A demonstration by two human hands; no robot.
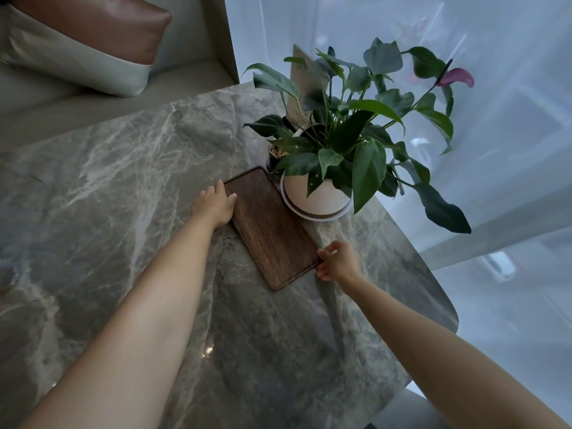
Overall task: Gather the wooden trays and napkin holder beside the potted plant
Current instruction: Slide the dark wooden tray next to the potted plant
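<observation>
A dark wooden tray [270,227] lies flat on the marble table [108,181], directly against the white pot of the potted plant [318,196]. My left hand [215,204] rests on the tray's far left long edge, fingers spread over the rim. My right hand [339,261] pinches the tray's near right corner. Whether it is one tray or a stack I cannot tell. Behind the pot, a tall beige card or holder [305,78] stands upright, partly hidden by leaves.
A small dark cup of toothpicks [275,159] stands between the tray's far end and the pot. The table's rounded edge [445,305] runs close on the right, with a sheer curtain beyond. A cushioned bench with a brown pillow [93,35] sits at the far left.
</observation>
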